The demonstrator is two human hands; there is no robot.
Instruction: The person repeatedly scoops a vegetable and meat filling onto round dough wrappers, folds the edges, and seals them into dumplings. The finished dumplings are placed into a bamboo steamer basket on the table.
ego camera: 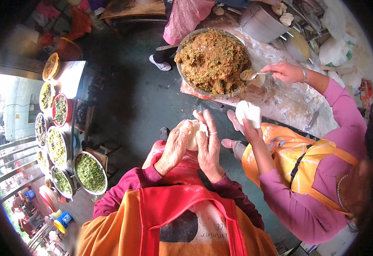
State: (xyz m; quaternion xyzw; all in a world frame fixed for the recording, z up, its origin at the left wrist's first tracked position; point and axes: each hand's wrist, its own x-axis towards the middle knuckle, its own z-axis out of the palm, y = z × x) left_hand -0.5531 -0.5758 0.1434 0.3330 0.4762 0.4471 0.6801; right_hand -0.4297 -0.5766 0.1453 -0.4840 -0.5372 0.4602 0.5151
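Observation:
Between my two hands, in front of my red apron, is a piece of white dough (193,136). My left hand (175,144) cups it from the left, with the thumb along its upper side. My right hand (209,144) presses against its right side, thumb on the dough and fingers pointing up; a ring is on one finger. Ahead to the right stands a large metal basin heaped with chopped filling (213,60). At its edge a co-worker's hand (282,72) holds a metal spoon (249,74); that person's other hand (252,128) holds another piece of white dough (249,113).
A floured worktable (288,102) runs along the right, with a large metal pot (263,24) at its back. The co-worker in a yellow apron (288,160) is close on my right. Bowls of chopped greens (90,172) line a bench at left. Another person (186,22) stands beyond the basin.

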